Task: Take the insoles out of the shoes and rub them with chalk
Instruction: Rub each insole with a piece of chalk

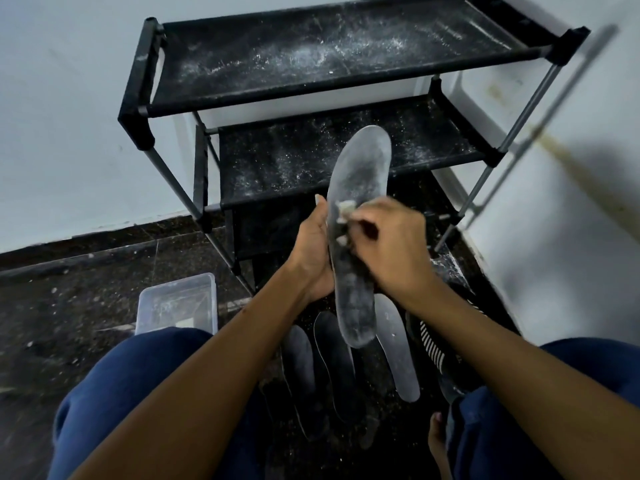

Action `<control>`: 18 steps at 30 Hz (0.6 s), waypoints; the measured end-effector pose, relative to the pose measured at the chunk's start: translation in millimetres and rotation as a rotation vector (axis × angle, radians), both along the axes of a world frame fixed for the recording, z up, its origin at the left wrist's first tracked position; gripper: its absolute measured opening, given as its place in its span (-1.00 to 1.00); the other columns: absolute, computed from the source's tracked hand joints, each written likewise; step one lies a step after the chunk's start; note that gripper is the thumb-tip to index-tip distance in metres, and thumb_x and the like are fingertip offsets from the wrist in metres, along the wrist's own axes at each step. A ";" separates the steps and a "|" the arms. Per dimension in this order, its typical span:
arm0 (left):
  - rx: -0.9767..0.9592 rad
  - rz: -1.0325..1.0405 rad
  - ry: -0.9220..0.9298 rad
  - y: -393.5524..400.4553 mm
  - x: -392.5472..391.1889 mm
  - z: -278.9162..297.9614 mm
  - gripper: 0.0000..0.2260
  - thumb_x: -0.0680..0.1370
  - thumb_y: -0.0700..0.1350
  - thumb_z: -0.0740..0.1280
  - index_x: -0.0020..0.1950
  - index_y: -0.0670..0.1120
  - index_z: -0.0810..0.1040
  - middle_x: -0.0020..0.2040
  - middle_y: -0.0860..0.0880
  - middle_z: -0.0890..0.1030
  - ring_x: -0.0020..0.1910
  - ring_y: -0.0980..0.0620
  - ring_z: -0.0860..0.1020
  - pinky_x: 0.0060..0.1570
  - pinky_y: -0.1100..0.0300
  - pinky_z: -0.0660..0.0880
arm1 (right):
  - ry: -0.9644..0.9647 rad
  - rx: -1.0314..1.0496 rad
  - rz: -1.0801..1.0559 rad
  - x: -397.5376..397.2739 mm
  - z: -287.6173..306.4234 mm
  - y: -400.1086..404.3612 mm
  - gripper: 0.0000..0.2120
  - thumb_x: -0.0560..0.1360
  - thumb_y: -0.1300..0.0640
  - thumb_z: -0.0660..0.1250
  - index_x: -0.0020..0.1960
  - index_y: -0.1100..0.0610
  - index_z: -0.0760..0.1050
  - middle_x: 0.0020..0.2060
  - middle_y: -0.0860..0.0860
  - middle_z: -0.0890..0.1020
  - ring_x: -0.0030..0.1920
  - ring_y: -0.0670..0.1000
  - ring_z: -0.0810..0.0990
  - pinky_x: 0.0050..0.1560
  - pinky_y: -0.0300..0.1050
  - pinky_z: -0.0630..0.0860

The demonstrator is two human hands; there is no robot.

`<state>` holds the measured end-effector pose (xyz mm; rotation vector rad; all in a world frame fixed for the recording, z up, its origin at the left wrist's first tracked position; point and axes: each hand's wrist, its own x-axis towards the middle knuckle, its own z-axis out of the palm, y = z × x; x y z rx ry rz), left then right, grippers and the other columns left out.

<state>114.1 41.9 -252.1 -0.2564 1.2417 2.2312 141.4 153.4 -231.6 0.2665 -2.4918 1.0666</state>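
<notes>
While gripped along its left edge by the left hand (313,251), fingers curled round it: dark insole (356,237), held upright above the floor, toe end up, surface greyed with white powder. Right hand (391,244) closed on a small piece of chalk (344,206), pinched at the fingertips and pressed against the insole's middle; hand blurred. Below, on the dark speckled floor (69,306): three further insoles (332,362) lying side by side between the knees, the rightmost palest. Just right of them, a black shoe with striped trim (433,344). Behind: black shoe rack (311,64), shelves dusted white. Left: clear plastic box (176,303). Foreground: blue trousers (114,393).
</notes>
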 end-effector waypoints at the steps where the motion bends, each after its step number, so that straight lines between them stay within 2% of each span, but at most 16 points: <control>1: 0.003 -0.021 0.012 1.2 0.8 0.2 -0.40 0.59 0.28 -0.04 0.08 -0.12 0.61 -0.06 -0.16 0.61 -0.08 -0.08 0.59 0.00 0.03 0.52 | 0.025 -0.001 -0.061 -5.8 1.7 6.7 -0.86 0.42 0.33 0.39 -0.05 0.23 0.64 -0.16 0.14 0.64 -0.22 0.04 0.61 -0.09 -0.23 0.52; 4: -0.004 -0.043 0.001 2.2 2.4 -0.5 -0.40 0.60 0.27 -0.06 0.01 -0.10 0.63 -0.15 -0.12 0.67 -0.18 -0.04 0.65 -0.18 0.13 0.61 | 0.012 0.013 -0.099 -3.6 -2.0 6.1 -0.86 0.42 0.32 0.38 -0.04 0.23 0.64 -0.14 0.13 0.63 -0.21 0.03 0.61 -0.06 -0.24 0.52; 5: -0.011 -0.034 -0.002 0.6 1.9 -0.7 -0.39 0.60 0.28 -0.07 0.03 -0.11 0.62 -0.12 -0.14 0.68 -0.14 -0.05 0.67 -0.17 0.14 0.61 | -0.009 0.028 -0.048 3.4 -5.5 -1.2 -0.87 0.40 0.33 0.38 -0.07 0.23 0.64 -0.18 0.13 0.63 -0.24 0.02 0.59 -0.10 -0.26 0.50; 7: -0.019 -0.036 -0.004 -2.1 0.3 -0.7 -0.35 0.58 0.30 -0.09 0.11 -0.15 0.57 0.07 -0.22 0.64 0.07 -0.11 0.63 0.01 0.09 0.57 | -0.050 0.048 0.075 16.2 -9.6 -11.6 -0.89 0.37 0.33 0.38 -0.14 0.22 0.64 -0.25 0.09 0.61 -0.30 0.01 0.55 -0.20 -0.31 0.41; 8: -0.008 -0.037 -0.006 -3.1 0.0 -0.8 -0.34 0.58 0.31 -0.10 0.14 -0.17 0.56 0.11 -0.24 0.62 0.11 -0.12 0.61 0.05 0.07 0.56 | -0.072 0.068 0.121 17.2 -8.4 -10.6 -0.90 0.37 0.33 0.38 -0.14 0.23 0.64 -0.25 0.08 0.60 -0.29 0.01 0.55 -0.21 -0.29 0.41; 10: 0.007 -0.014 0.003 -4.1 -0.2 -1.3 -0.35 0.58 0.31 -0.10 0.12 -0.15 0.56 -0.01 -0.18 0.65 -0.06 -0.07 0.64 -0.07 0.10 0.59 | -0.067 0.130 0.110 8.5 -3.2 -0.1 -0.89 0.39 0.31 0.38 -0.10 0.24 0.63 -0.20 0.10 0.61 -0.23 0.06 0.58 -0.11 -0.15 0.51; 12: 0.029 -0.030 0.018 -3.8 -0.6 -2.8 -0.34 0.57 0.33 -0.12 0.08 -0.11 0.59 -0.13 -0.14 0.66 -0.19 -0.05 0.65 -0.19 0.04 0.62 | -0.026 0.159 0.004 -2.6 1.7 12.0 -0.87 0.42 0.31 0.37 -0.05 0.26 0.63 -0.13 0.13 0.61 -0.16 0.09 0.59 -0.04 -0.06 0.54; 14: 0.031 -0.030 0.026 -2.8 0.5 -3.5 -0.31 0.56 0.34 -0.13 0.03 -0.10 0.63 -0.15 -0.13 0.67 -0.21 -0.06 0.66 -0.25 0.03 0.61 | -0.028 0.189 -0.047 -3.0 2.4 13.5 -0.86 0.44 0.30 0.36 -0.03 0.27 0.62 -0.11 0.13 0.60 -0.13 0.08 0.58 -0.01 -0.08 0.53; 16: 0.017 0.001 0.029 -2.6 -1.1 -5.1 -0.29 0.55 0.36 -0.14 -0.01 -0.11 0.64 -0.18 -0.12 0.68 -0.22 -0.02 0.66 -0.25 0.14 0.61 | -0.069 0.263 0.009 6.5 -2.9 3.6 -0.87 0.44 0.27 0.35 -0.05 0.29 0.60 -0.13 0.13 0.57 -0.14 0.09 0.56 -0.03 -0.12 0.51; 18: -0.012 0.019 0.035 -2.2 -3.6 -6.1 -0.26 0.50 0.41 -0.13 0.02 -0.11 0.63 -0.15 -0.12 0.67 -0.20 -0.01 0.65 -0.22 0.18 0.61 | -0.122 0.294 0.097 15.0 -7.0 -4.0 -0.86 0.45 0.23 0.32 -0.08 0.29 0.58 -0.14 0.13 0.54 -0.14 0.10 0.55 -0.07 -0.06 0.51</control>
